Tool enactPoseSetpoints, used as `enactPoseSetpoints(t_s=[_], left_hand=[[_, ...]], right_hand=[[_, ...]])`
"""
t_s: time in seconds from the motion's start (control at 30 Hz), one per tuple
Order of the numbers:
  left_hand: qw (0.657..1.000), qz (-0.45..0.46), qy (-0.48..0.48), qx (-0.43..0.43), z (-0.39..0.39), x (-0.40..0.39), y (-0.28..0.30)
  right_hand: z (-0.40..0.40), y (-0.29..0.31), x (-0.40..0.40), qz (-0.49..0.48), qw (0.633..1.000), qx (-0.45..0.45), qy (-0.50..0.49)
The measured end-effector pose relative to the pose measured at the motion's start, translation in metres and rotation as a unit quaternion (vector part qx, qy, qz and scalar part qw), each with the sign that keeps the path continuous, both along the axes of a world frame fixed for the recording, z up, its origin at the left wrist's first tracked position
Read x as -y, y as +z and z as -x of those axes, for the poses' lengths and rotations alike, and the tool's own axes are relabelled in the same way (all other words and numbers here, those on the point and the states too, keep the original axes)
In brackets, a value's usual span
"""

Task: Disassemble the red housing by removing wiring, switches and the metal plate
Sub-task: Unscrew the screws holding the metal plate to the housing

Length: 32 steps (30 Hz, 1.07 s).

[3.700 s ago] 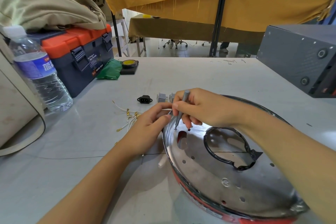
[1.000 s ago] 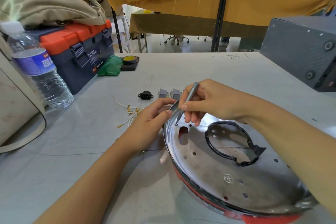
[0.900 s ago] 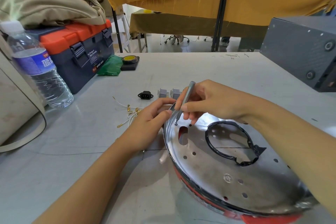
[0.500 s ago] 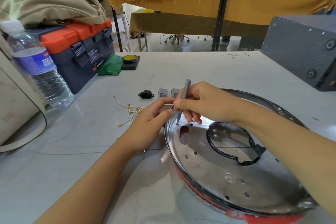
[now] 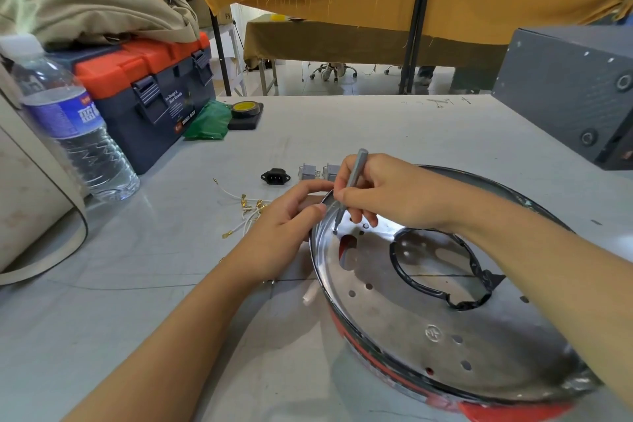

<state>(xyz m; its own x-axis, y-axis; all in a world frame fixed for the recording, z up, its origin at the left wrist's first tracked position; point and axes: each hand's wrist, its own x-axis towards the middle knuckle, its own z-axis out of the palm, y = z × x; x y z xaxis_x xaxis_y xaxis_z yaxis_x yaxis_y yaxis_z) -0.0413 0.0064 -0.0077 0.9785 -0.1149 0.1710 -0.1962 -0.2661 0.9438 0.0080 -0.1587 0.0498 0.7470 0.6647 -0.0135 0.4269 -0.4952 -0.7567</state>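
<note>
A round shiny metal plate [image 5: 404, 312] lies on the red housing [image 5: 383, 367] at the right of the table. My right hand [image 5: 383, 195] pinches a thin grey screwdriver [image 5: 351, 181], nearly upright, its tip on a screw near the plate's left rim. My left hand [image 5: 287, 223] grips that left rim, thumb on the edge. A black gasket ring [image 5: 442, 271] frames the plate's central hole. On the table behind lie two grey switches [image 5: 318, 171], a black power socket [image 5: 275, 177] and loose white wires [image 5: 246, 207] with brass terminals.
A navy and orange toolbox [image 5: 147, 89] stands at the back left under a beige bag, with a water bottle [image 5: 72, 134] in front. Green cloth [image 5: 209, 120] and yellow tape [image 5: 245, 110] lie beside it. A grey box [image 5: 568, 92] stands at the right.
The screwdriver has tilted back and forth between my right fingers, its tip staying on the same screw. My left hand has kept its hold on the rim.
</note>
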Motion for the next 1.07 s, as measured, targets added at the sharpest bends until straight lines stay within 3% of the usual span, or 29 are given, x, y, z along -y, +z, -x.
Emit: enactPoseSetpoints(t_s=[0.4,0.9,1.07], left_hand=[[1.000,0.011,-0.006,0.003,0.0006,0.0010,-0.0001],[1.000,0.010,-0.002,0.002,0.0006,0.0011,0.0003],[1.000,0.002,0.002,0.003,0.0015,0.0020,0.0014]], right_hand=[[-0.0027,-0.0051,0.0018,-0.089,0.996,-0.028,0.003],[0.0025,-0.0029,-0.0014,-0.067,0.997,0.042,0.003],[0.0005,-0.0039,0.0015,-0.059,0.998,0.007,-0.001]])
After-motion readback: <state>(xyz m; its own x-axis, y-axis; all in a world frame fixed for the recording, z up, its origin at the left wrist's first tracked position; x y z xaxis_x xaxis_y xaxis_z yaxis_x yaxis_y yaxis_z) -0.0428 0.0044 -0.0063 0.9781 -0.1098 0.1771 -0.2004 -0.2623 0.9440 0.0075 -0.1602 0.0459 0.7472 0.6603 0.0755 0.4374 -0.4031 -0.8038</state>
